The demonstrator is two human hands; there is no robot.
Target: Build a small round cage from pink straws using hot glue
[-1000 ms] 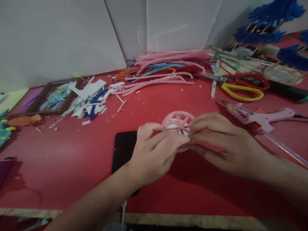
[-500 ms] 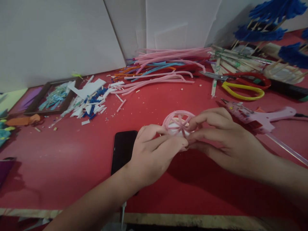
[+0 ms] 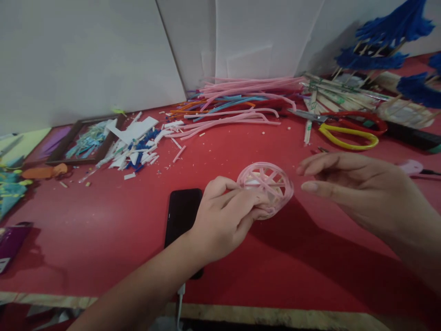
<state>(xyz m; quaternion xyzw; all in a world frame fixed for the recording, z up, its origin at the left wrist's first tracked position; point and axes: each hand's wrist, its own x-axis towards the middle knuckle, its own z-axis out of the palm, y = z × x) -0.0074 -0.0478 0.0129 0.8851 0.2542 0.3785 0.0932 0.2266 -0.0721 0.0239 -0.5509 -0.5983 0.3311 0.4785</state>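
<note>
My left hand point(image 3: 229, 214) grips the near left side of a small pink wheel point(image 3: 287, 198) with crossing spokes, tilted and held above the red table. A pale, whitish round layer shows between the spokes. My right hand point(image 3: 347, 184) is just right of the wheel, apart from it, with thumb and fingers spread and nothing between them. Behind the right hand a pink glue gun point(image 3: 411, 166) is mostly hidden. Left of the left wrist lies a black phone point(image 3: 182, 211), partly under the forearm, with a white cable point(image 3: 181, 296) at its lower end.
Pink, blue and orange pipe-like strips point(image 3: 248, 87) lie along the back. Scissors point(image 3: 347, 137) with red and yellow handles rest near wooden sticks point(image 3: 327, 96). White and blue scraps point(image 3: 138, 142) and a brown frame point(image 3: 65, 149) are at left. Blue tiered models point(image 3: 375, 59) stand at back right.
My right hand has let go of the wheel and moved right, now covering most of the glue gun. The wheel stays in my left hand, more of its rim showing. The view shifted slightly.
</note>
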